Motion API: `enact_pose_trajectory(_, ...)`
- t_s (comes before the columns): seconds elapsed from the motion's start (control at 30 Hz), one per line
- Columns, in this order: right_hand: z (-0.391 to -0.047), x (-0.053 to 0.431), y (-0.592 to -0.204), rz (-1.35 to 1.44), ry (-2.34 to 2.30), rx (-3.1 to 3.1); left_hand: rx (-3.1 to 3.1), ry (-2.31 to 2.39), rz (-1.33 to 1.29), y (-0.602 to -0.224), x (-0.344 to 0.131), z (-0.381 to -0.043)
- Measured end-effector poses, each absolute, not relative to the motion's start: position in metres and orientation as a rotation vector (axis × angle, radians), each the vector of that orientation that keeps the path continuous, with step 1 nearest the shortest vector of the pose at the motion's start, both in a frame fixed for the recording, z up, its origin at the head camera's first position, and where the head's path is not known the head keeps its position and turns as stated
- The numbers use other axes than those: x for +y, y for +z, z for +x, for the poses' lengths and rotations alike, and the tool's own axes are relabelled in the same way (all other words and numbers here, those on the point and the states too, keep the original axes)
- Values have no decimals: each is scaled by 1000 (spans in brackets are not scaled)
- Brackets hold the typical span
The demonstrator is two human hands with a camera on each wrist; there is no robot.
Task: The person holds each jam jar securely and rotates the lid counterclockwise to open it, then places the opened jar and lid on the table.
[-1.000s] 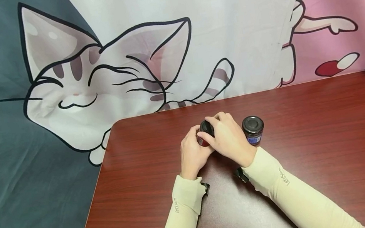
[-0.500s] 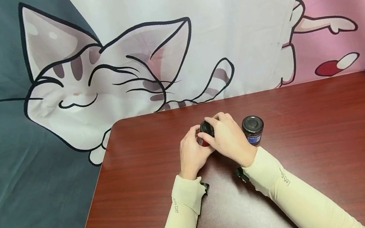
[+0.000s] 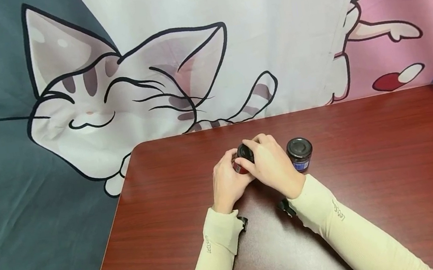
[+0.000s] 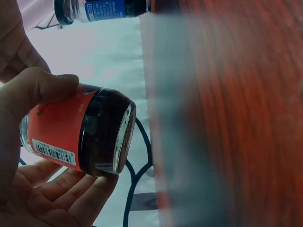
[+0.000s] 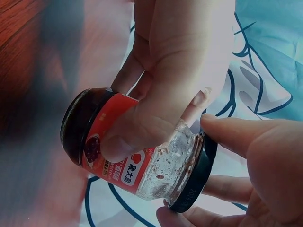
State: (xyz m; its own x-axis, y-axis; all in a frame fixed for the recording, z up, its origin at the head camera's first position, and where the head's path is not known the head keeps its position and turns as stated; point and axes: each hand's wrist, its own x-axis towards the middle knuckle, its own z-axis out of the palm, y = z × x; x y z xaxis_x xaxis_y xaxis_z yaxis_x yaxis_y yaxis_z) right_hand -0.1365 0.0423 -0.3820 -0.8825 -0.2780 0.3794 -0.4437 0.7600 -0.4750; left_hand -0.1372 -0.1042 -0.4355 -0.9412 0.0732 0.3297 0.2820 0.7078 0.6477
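A small glass jar (image 4: 59, 123) with a red label and dark contents is between my hands. My left hand (image 3: 227, 182) grips its body, thumb across the label and fingers round the far side. My right hand (image 3: 272, 164) holds the black lid (image 5: 196, 175) at its edge, thumb on one side and fingers on the other. The lid sits on the mouth. Brown smears coat the glass below it in the right wrist view. From the head, my right hand hides part of the jar. The jar's base shows in the left wrist view, above the table.
A second jar (image 3: 300, 154) with a black lid and blue label stands upright on the table, just right of my right hand. The reddish-brown wooden table (image 3: 392, 175) ends at the back against a cartoon cat curtain (image 3: 288, 28).
Both hands keep the same hold on the jar, almost still. The view has shifted very slightly; the second jar stands where it was.
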Motion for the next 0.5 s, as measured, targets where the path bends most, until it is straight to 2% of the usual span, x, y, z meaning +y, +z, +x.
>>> enact_pose_trajectory(0.5,-135,43,-379,583,806,-2686,-2659,-1103,-281,-433,-105,-136)
